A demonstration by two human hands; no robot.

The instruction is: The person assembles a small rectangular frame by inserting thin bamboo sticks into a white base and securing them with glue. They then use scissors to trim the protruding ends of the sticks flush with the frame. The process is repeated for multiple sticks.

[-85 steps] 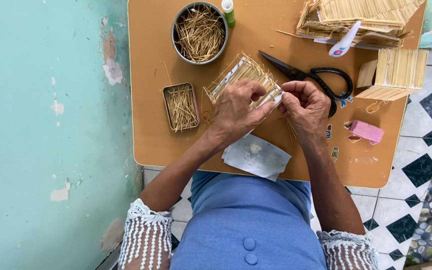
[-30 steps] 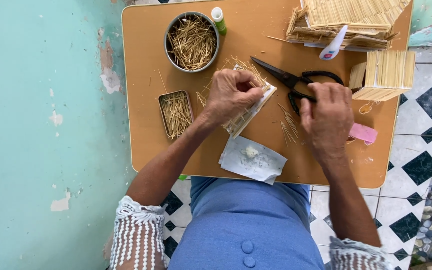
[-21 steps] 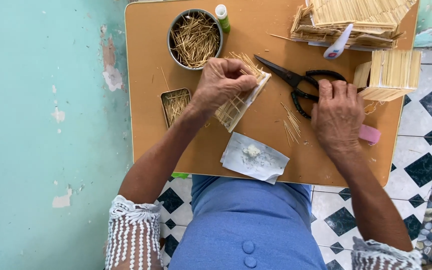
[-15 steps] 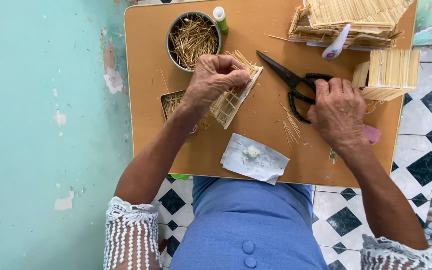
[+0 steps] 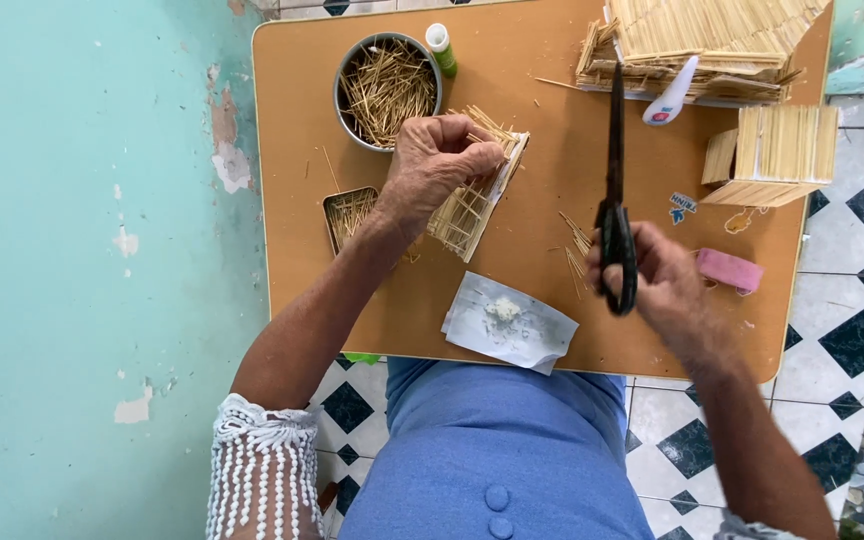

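L hand (image 5: 439,160) pinches the stick panel (image 5: 474,195) w/ one end on the table (image 5: 532,120), R hand (image 5: 657,285) grips black scissors (image 5: 615,190), blades shut & may snap thin sticks.

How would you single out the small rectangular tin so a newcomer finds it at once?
Start at the orange table and find the round metal bowl of straw-coloured sticks near its far left corner. Just nearer the person, beside the left hand, lies the small tin: rectangular, shallow, also holding sticks.
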